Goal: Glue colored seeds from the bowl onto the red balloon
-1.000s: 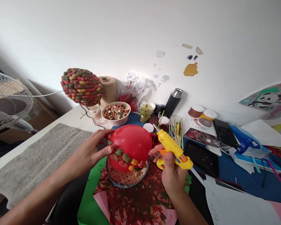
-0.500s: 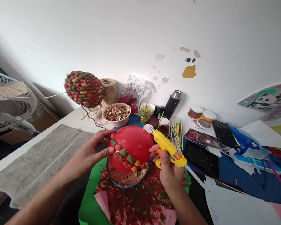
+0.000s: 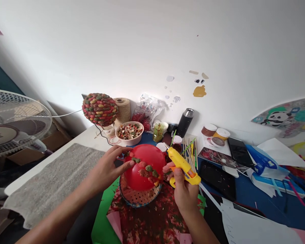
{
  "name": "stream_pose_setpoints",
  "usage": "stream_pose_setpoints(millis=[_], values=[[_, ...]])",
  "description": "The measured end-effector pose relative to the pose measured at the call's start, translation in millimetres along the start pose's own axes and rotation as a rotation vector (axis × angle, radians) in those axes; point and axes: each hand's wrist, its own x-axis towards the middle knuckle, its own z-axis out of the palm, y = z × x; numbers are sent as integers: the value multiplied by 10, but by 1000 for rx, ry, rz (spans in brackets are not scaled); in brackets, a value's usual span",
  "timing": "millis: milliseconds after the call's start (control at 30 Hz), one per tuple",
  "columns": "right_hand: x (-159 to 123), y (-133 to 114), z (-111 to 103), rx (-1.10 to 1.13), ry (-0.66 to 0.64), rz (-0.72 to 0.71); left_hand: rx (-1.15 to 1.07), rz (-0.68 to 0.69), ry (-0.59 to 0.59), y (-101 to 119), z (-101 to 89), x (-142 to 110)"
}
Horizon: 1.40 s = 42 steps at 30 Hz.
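Head view: the left hand (image 3: 109,168) is half open, thumb and fingers spread apart against the left side of a red balloon (image 3: 149,157). The right hand (image 3: 185,192) is wrapped around a yellow glue gun (image 3: 181,161), nozzle angled up and leftward; from here I can't tell whether its fingertips touch the balloon. The balloon sits in a woven basket (image 3: 139,197), with coloured pieces (image 3: 143,173) strung across its front.
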Motion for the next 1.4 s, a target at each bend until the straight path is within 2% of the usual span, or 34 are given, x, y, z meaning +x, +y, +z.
stream_pose_setpoints(millis=[200,300,400,500,633,733,867,1033,1233,1400], values=[[-37,27,52,-30,-18,-26,-14,12,-10,-67,-132,107],[-36,25,59,-46,-38,-39,52,21,6,-194,-242,287],[-30,10,35,-68,-70,-56,239,56,17,-345,-313,676],[-48,25,-15,-113,-91,-108,330,100,6,-480,-316,1209],[-80,34,-82,-161,-185,-149,503,176,-80,-602,-255,1826],[-65,-31,-87,-190,-206,-168,623,213,-193,-647,-212,2079],[-11,-139,-51,-219,-167,-208,743,246,-314,-669,-174,2223],[23,-162,-35,-219,-166,-201,827,270,-379,-697,-121,2328],[14,-159,-35,-197,-155,-153,823,272,-377,-767,-106,2361],[19,-157,-22,-196,-179,-135,712,242,-332,-814,-124,2340]])
